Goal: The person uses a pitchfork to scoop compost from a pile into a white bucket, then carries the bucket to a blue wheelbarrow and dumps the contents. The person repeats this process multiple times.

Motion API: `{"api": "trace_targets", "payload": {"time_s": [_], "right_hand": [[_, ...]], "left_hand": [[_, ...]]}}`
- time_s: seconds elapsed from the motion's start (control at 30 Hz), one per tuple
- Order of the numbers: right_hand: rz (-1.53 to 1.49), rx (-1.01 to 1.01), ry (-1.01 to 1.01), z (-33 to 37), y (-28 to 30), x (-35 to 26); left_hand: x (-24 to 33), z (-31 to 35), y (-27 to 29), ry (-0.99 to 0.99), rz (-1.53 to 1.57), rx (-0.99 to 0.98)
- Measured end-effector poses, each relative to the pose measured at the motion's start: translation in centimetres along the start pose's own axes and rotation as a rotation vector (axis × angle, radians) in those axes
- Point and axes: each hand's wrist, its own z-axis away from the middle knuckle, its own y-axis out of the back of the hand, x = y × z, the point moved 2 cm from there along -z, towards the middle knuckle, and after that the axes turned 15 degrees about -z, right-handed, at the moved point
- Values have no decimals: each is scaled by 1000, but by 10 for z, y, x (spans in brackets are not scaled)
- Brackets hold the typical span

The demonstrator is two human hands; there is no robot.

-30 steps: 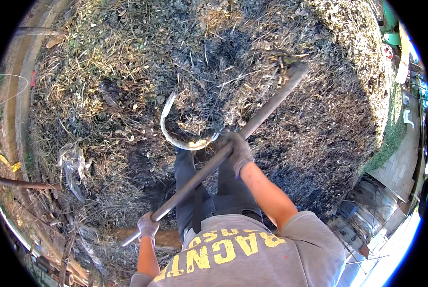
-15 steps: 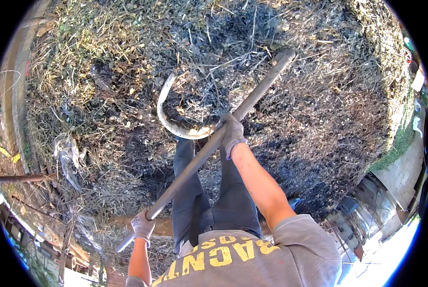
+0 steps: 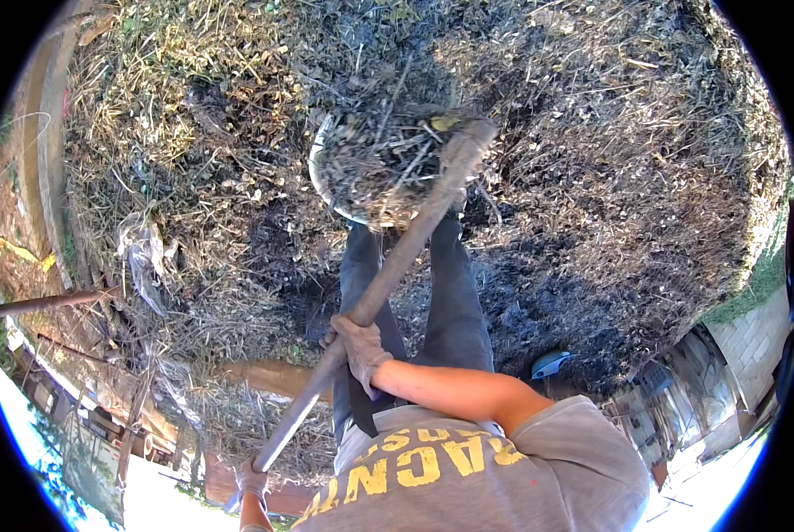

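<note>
A long-handled hoe runs slantwise from the lower left to the upper middle; its blade is hidden by plant litter. My left hand, in a light glove, is closed round the handle near its lower end. Higher up, my right hand, also gloved, grips the handle in front of my thighs. By my feet is the pale curved rim of a round container, only its left side showing. A clump of dry stalks and dark compost lies within the rim, against the hoe's far end.
Straw and dark litter spread all round. Crumpled clear plastic lies to the left, near a rusty rod. A wooden board is behind my legs. A blue object rests at right, before stacked planks.
Both hands have drawn back toward my body, the right one most, and the hoe's far end has come nearer. Litter now covers much of the round container's inside.
</note>
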Motion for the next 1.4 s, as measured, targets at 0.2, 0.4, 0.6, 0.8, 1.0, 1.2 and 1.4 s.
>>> {"api": "trace_targets", "payload": {"time_s": [0.2,0.4,0.6,0.8,1.0,1.2,1.4], "right_hand": [[93,-86,-99,-49,-5,13],[174,74,-7,-4,-10,3],[226,-109,319,57,-61,-97],[237,-447,642,65,-181,-215],[455,-373,639,-42,-233,-240],[358,-311,525,-22,-163,-182],[129,-55,502,11,-74,-159]], "left_hand": [[9,-8,9,88,-75,-61],[19,1,-13,-46,-15,-86],[144,-63,-15,-194,188,18],[313,-76,102,-413,419,389],[360,-77,96,-468,479,179],[300,-37,20,-398,419,91],[245,-31,-50,-379,285,-33]]}}
